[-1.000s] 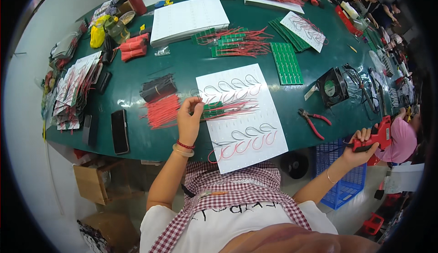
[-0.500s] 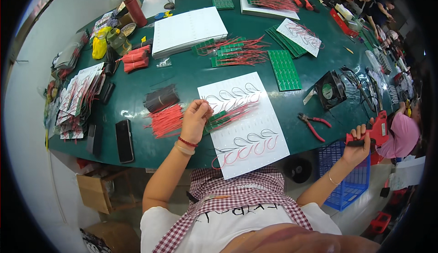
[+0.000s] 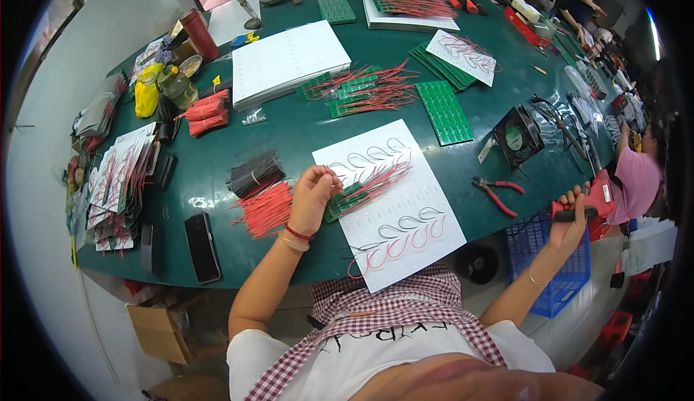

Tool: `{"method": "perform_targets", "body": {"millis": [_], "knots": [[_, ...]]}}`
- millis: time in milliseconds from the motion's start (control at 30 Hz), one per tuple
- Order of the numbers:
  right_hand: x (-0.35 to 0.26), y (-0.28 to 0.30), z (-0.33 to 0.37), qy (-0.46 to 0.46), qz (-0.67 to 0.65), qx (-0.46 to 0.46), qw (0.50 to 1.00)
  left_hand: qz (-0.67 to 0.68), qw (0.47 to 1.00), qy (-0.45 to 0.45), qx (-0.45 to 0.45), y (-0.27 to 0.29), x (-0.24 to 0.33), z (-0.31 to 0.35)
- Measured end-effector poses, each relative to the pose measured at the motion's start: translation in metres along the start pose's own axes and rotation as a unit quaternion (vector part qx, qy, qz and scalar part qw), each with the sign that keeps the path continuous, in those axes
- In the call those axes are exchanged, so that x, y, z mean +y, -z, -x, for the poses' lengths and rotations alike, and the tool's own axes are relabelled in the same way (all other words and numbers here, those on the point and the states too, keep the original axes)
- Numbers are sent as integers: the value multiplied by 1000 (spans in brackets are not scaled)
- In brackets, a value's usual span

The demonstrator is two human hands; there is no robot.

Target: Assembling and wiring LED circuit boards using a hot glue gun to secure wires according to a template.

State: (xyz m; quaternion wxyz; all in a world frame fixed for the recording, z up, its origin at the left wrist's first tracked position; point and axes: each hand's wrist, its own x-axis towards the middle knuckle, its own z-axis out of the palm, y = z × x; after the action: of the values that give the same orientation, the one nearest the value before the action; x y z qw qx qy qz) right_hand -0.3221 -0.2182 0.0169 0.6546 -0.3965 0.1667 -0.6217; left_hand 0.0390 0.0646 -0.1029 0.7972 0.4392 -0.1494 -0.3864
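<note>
My left hand point(image 3: 312, 197) is closed in a pinch at the left edge of a white sheet point(image 3: 442, 227); what the fingertips hold is too small to make out. Beside those fingers a small green circuit board point(image 3: 348, 201) with red wires lies on the sheet. Two rows of looped black and red wires point(image 3: 410, 232) stand along the sheet. At the right, past the table's edge, my right hand point(image 3: 568, 224) grips a red gun-shaped soldering tool point(image 3: 601, 197) with a black part at the grip. Red wires point(image 3: 266, 210) and black wires point(image 3: 256, 174) lie in bundles left of my left hand.
Pliers point(image 3: 499, 193), a small black fan point(image 3: 517, 136) and a green board panel point(image 3: 444, 112) lie right of the sheet. Behind it are wired boards point(image 3: 372, 92) and a white sheet stack point(image 3: 289, 61). A phone point(image 3: 202, 248) rests near the left front edge. Other people work at right.
The whole view has shifted slightly. My left hand stays pinched at the sheet, and my right hand keeps its grip on the red tool. Another person's hand now shows at the far edge.
</note>
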Motion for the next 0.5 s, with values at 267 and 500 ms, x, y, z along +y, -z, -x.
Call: {"method": "perform_targets", "body": {"millis": [267, 500], "knots": [[19, -4, 4, -8, 19, -28, 999, 50, 998, -15, -21, 3, 10, 2], [36, -43, 17, -68, -19, -27, 997, 51, 998, 1, -35, 4, 8, 5]]}}
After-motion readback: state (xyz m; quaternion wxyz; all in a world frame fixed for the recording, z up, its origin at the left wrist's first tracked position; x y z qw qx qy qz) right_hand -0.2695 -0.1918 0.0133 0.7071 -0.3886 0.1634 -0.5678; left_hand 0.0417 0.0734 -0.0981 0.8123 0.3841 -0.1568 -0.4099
